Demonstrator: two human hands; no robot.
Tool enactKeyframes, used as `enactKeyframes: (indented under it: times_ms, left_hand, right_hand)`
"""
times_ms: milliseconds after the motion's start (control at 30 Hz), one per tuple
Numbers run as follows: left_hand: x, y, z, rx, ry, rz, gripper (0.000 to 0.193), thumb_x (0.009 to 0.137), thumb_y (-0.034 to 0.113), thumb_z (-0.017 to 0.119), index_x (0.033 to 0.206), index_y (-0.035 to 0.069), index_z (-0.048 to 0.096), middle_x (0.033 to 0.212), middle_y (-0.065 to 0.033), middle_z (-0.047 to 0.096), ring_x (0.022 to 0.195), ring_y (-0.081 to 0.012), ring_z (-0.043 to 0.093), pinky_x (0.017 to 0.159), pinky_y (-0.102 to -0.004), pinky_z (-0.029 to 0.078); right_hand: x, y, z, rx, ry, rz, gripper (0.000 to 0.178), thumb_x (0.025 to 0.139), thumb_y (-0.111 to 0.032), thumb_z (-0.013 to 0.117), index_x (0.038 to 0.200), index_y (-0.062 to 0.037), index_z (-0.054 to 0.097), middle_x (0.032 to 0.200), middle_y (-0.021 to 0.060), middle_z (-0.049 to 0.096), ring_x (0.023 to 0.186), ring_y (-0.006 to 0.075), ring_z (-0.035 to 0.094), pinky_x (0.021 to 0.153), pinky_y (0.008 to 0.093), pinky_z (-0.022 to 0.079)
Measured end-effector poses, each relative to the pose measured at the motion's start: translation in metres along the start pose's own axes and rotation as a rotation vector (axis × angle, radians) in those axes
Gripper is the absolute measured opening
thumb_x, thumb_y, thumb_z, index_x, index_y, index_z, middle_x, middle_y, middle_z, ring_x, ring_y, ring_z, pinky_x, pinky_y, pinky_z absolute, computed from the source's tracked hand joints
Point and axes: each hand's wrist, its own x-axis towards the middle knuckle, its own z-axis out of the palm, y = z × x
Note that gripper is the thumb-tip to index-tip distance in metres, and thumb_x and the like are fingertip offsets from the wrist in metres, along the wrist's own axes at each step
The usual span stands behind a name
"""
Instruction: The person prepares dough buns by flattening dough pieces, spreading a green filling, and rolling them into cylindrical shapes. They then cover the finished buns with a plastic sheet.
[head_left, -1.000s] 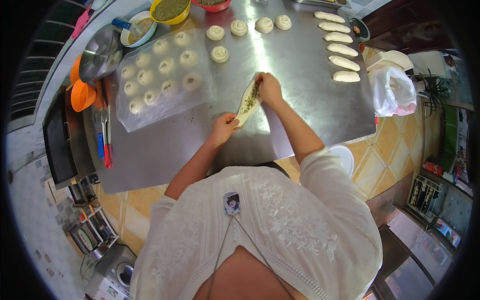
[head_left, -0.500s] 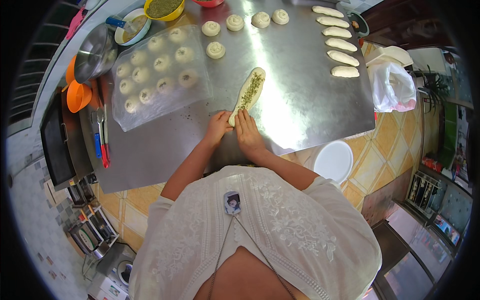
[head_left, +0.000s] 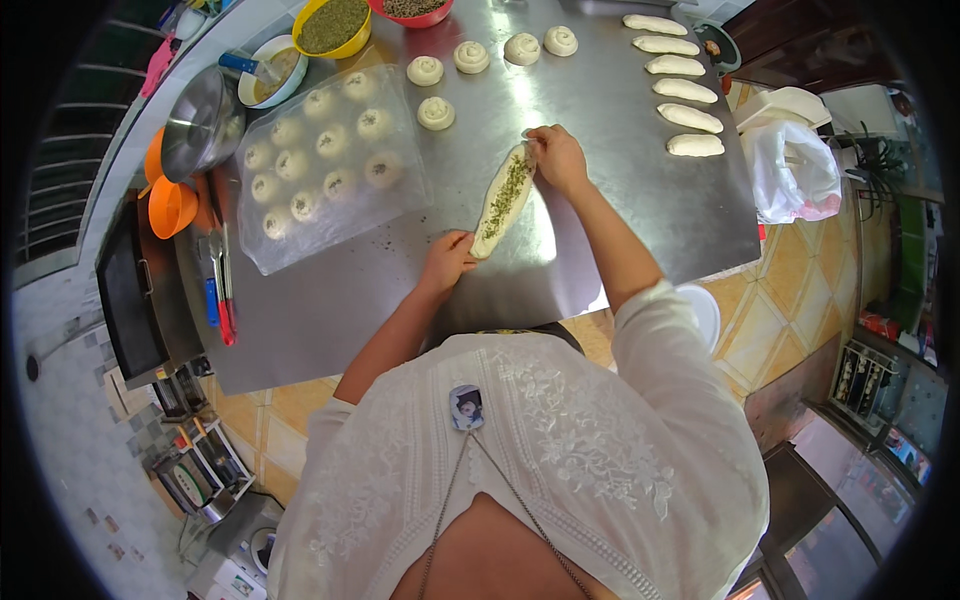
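A long flattened strip of dough [head_left: 490,228] lies slantwise on the steel table, with a line of chopped green herbs along its middle. At its near end, my left hand [head_left: 447,264] pinches the dough's edge between thumb and fingers. My right hand [head_left: 560,158] grips the far right end the same way. Beyond it sit several coiled dough balls [head_left: 471,57]. To the left, more round dough pieces [head_left: 330,141], topped with dark specks, rest under a clear plastic sheet [head_left: 402,205]. Several smooth dough rolls [head_left: 686,90] form a column at the table's right.
At the back left stand a yellow bowl of green herbs [head_left: 334,27], a red bowl [head_left: 411,10], a pale bowl with a brush [head_left: 272,72] and a steel bowl [head_left: 203,122]. Red-handled tongs [head_left: 228,318] lie by the left edge. A white plastic bag [head_left: 792,172] hangs off the right side.
My right hand has moved from the dough's near end up to its far end and taken hold there. My left hand stays at the near end.
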Motion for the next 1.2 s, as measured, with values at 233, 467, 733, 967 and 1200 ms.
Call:
enactKeyframes:
  times_ms: [233,467,733,967,1200]
  left_hand:
    - [-0.004,0.004,0.002,0.022,0.027,-0.032,0.029,0.098,0.027,0.049,0.114,0.005,0.058,0.101,-0.0066,0.067,0.088,-0.0133,0.064,0.076,-0.0248,0.048]
    - [-0.004,0.001,0.002,0.046,0.033,-0.022,0.029,0.098,0.026,0.049,0.115,0.003,0.057,0.102,-0.0076,0.066,0.092,-0.0144,0.065,0.076,-0.0244,0.048]
    - [-0.006,0.009,0.008,0.016,0.053,-0.039,0.032,0.097,0.027,0.053,0.116,0.002,0.056,0.101,-0.0070,0.065,0.091,-0.0155,0.065,0.077,-0.0243,0.048]
    - [-0.009,0.007,0.010,0.003,0.096,-0.032,0.036,0.095,0.030,0.056,0.116,0.001,0.057,0.104,-0.0082,0.064,0.091,-0.0169,0.066,0.076,-0.0259,0.049]
    - [0.000,0.001,0.013,0.126,0.098,0.019,0.033,0.092,0.027,0.062,0.112,0.001,0.058,0.097,-0.0070,0.066,0.085,-0.0154,0.066,0.072,-0.0251,0.048]
  right_hand:
    - [-0.023,0.001,0.017,0.078,-0.309,-0.096,0.009,0.080,-0.011,0.065,0.087,-0.0065,0.070,0.089,0.0110,0.059,0.076,0.0269,0.062,0.073,0.0356,0.051]
    - [-0.039,0.008,0.019,0.063,-0.093,-0.237,0.012,0.084,-0.012,0.062,0.091,-0.0089,0.072,0.095,0.0061,0.059,0.096,0.0247,0.057,0.082,0.0353,0.049]
    - [-0.012,0.016,0.012,-0.254,0.012,-0.296,0.035,0.092,-0.022,0.053,0.125,-0.0112,0.058,0.136,0.0124,0.049,0.126,0.0328,0.041,0.107,0.0468,0.032]
    - [-0.058,-0.003,0.041,0.107,-0.089,-0.447,0.038,0.073,0.009,0.059,0.107,-0.0058,0.066,0.115,0.0081,0.062,0.108,0.0286,0.054,0.093,0.0355,0.047]
    - [-0.047,0.006,0.023,0.101,-0.161,-0.387,0.041,0.077,0.001,0.060,0.117,-0.0042,0.061,0.123,0.0137,0.058,0.110,0.0334,0.052,0.097,0.0375,0.044]
